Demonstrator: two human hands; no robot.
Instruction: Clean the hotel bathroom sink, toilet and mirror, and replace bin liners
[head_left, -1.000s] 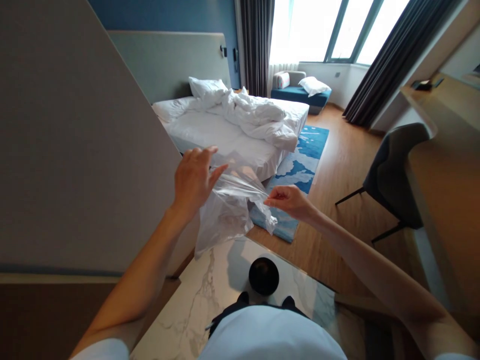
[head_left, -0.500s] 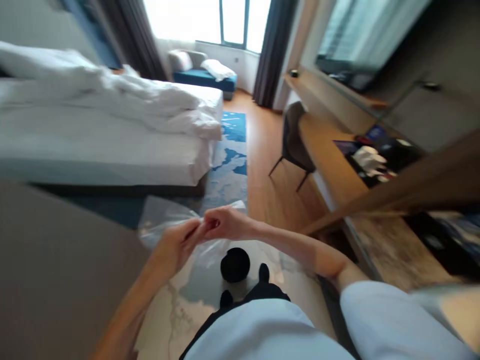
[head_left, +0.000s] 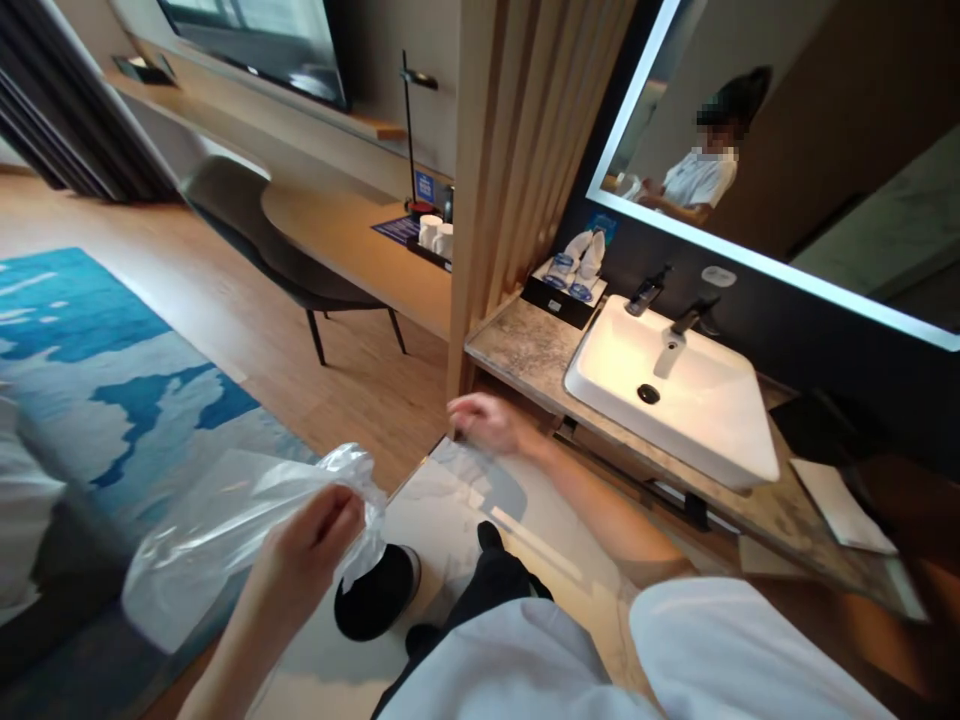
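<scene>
**Clear plastic bag (head_left: 199, 550), gathered in left hand (head_left: 311, 545); right hand (head_left: 487, 422) empty**

Item held: one thin, clear plastic bag, loosely puffed, bunched into a narrow neck whose crumpled end rises just past the left fist. Its long axis runs on a diagonal, from the neck at upper right to the billowing body at lower left, above a blue-and-grey rug (head_left: 97, 400).

Left hand: fingers curled and pressed together, pinching the neck of the bag against the palm.

Right hand: fingers lightly spread, pinching nothing, held over the edge of a marble-patterned floor (head_left: 465, 505), near the foot of a slatted wooden partition (head_left: 517, 180). Contact with the partition cannot be told.

Relation: the bag lies to the left of the right fingers, well apart from them. The left hand is the nearer; the right arm reaches away toward the vanity.

Nearby: a round black object (head_left: 377, 592), its identity unclear, just below the bag's neck. A stone vanity counter (head_left: 517, 350) carries a white basin (head_left: 660, 400), a black tap (head_left: 686, 325) and a black amenity tray (head_left: 562, 300), under a lit mirror (head_left: 780, 130). Beyond the partition stand a wooden desk (head_left: 352, 240) and a dark chair (head_left: 262, 240).
</scene>
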